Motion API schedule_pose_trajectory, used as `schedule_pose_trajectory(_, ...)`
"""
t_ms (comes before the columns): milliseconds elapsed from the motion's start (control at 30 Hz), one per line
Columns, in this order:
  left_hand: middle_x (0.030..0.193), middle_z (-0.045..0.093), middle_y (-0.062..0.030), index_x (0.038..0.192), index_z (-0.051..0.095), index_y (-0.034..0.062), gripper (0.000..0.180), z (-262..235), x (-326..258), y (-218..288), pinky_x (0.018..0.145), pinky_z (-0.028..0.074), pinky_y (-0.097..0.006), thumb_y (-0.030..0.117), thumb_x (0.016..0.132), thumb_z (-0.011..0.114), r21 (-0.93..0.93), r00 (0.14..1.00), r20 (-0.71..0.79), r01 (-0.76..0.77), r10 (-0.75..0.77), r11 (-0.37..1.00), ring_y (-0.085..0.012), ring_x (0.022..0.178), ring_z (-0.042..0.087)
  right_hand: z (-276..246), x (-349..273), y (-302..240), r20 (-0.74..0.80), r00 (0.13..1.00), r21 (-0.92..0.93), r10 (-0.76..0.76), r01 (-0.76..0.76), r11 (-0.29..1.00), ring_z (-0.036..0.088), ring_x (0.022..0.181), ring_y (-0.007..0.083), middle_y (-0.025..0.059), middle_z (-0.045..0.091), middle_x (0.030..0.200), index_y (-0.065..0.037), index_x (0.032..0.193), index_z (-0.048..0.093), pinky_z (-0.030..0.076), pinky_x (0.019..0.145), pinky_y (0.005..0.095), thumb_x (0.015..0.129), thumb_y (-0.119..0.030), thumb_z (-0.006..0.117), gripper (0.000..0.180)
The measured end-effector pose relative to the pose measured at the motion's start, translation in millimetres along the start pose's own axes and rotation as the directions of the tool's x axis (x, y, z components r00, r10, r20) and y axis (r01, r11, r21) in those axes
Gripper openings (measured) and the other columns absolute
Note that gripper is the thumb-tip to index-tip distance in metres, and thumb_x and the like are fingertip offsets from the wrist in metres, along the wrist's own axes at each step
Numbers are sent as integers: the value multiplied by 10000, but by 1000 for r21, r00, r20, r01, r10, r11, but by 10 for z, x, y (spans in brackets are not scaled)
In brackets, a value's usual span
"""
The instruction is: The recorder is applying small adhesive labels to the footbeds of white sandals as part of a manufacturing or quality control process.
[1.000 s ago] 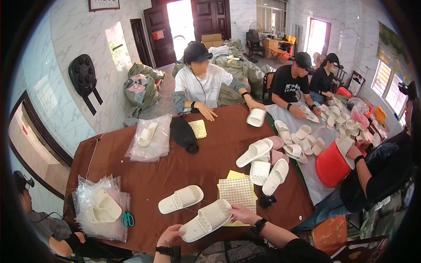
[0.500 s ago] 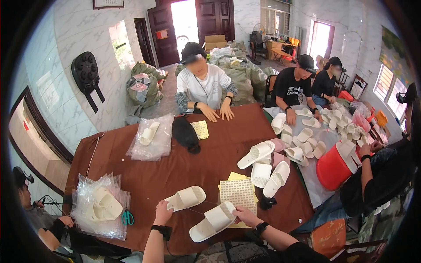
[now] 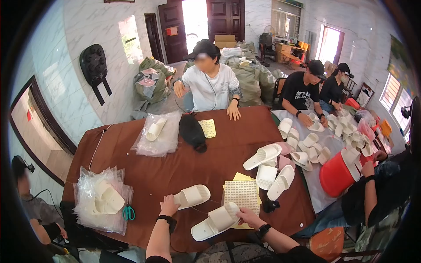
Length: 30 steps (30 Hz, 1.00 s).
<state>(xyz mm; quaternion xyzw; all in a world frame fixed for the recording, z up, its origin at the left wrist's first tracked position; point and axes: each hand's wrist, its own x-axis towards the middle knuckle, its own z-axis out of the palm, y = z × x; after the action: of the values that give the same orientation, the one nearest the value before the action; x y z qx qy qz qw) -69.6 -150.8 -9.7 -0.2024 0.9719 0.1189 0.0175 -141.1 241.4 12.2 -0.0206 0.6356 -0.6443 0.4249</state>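
Two white slide slippers lie near the front of the brown-covered table. My left hand is closed on one end of the farther slipper. The nearer slipper is pinched along its right side by my right hand, just left of a sheet of small stickers. A thin cord or thread shows between the two slippers. Farther right, white slippers are heaped together at the table's edge.
Clear plastic bags with white slippers on them lie at left, with teal scissors beside them. More bags, a black cloth item and a yellow sheet lie farther off. A red bucket stands at right, among co-workers.
The whole view has shifted slightly. Across the table, the person has turned their head and lifted one hand off the tabletop. My hands keep their grip on both slippers.
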Motion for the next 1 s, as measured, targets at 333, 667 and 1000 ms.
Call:
schedule_pose_trajectory(333,1020,574,-180,1054,539,8,592,75,-500,16,812,452,-438,358,636,770,-181,975,171,175,-145,968,-314,954,550,-29,-67,9,-85,992,8,-96,98,995,548,574,110,30,578,712,-9,896,613,471,519,249,885,-217,515,230)
schedule_pose_trajectory(667,681,576,-29,845,590,8,137,62,-1118,117,479,419,-235,118,771,623,-784,855,493,518,-165,342,-93,571,524,41,161,-516,-27,981,-168,-192,185,968,547,628,90,18,585,753,-15,895,595,451,566,228,912,-194,470,219)
schedule_pose_trajectory(1000,706,564,-34,906,556,7,197,297,-1533,169,514,426,-242,134,781,642,-802,860,475,511,-187,310,-104,590,525,408,492,-1013,151,956,-417,-250,291,861,545,739,62,2,602,880,-19,1128,578,449,597,210,918,-185,470,288)
